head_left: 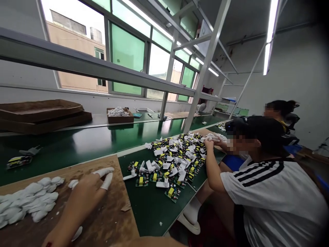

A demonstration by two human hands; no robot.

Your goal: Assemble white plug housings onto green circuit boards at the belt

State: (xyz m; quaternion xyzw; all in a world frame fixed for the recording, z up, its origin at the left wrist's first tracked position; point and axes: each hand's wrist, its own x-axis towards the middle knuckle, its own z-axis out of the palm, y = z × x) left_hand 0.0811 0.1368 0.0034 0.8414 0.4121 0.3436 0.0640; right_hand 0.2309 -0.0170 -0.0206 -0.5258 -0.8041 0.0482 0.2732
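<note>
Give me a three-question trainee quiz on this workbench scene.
1. True or false: the left hand lies open on the brown board, with white cots on its fingertips.
2. Where does the heap of white pieces lie? A) in a cardboard box, B) on the brown board beside the left hand, C) on a shelf above the windows.
3. Fill in: the circuit boards with yellow parts are piled on the ____ bench top, in front of the co-worker.

Key: 1 true; 2 B; 3 green.
</note>
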